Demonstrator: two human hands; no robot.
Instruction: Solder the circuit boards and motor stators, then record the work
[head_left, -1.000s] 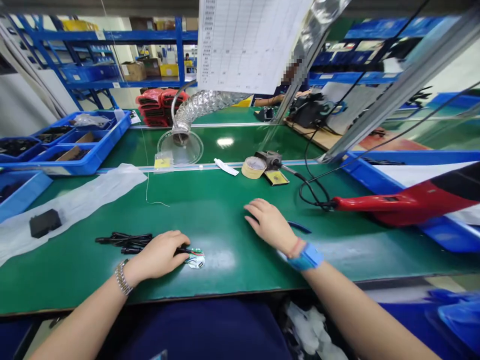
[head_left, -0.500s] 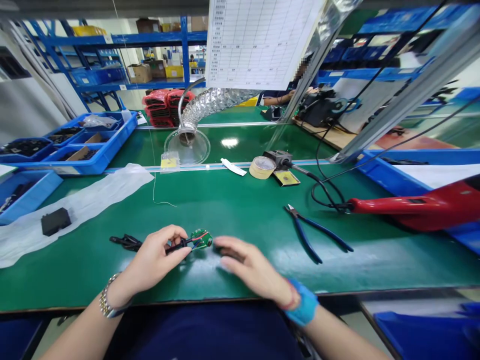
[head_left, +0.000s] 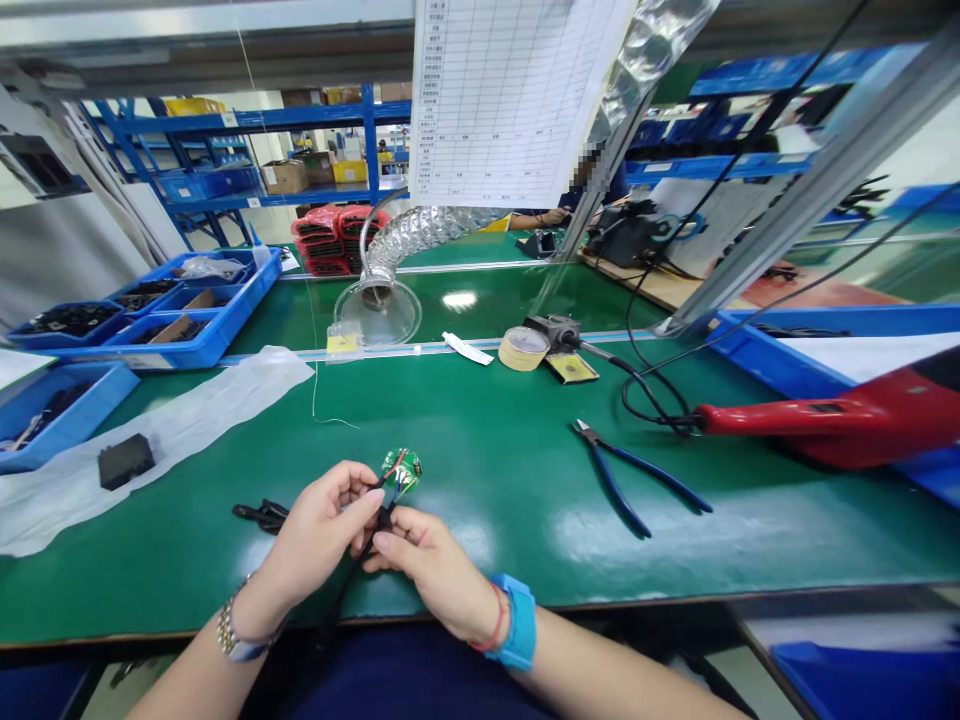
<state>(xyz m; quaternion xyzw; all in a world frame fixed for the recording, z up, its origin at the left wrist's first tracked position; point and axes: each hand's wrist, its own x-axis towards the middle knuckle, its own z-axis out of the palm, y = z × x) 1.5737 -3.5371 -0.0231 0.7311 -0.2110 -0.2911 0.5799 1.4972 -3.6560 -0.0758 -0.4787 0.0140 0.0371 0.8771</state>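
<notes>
My left hand (head_left: 330, 525) pinches a black cable near a small round green circuit board (head_left: 403, 470). Red and other thin wires run from the board to the black cable (head_left: 351, 580). Close beside it, my right hand (head_left: 427, 565) has its thumb and fingers closed on the same cable, just below the board. One length of cable hangs down toward the table's front edge, and a looped black cable bundle (head_left: 261, 514) lies left of my left hand. Part of the cable is hidden behind my fingers.
Blue-handled cutters (head_left: 619, 478) lie to the right, near a red tool (head_left: 817, 415). Farther back are a tape roll (head_left: 523, 349), a white tube (head_left: 468, 349) and a clear fume hood (head_left: 379, 312). A black box (head_left: 126, 461) rests on white sheeting (head_left: 225, 400) at left, near blue bins (head_left: 67, 410).
My right hand has moved left and taken hold of the cable beside my left hand. The board has turned more upright, and a cable length now hangs toward me.
</notes>
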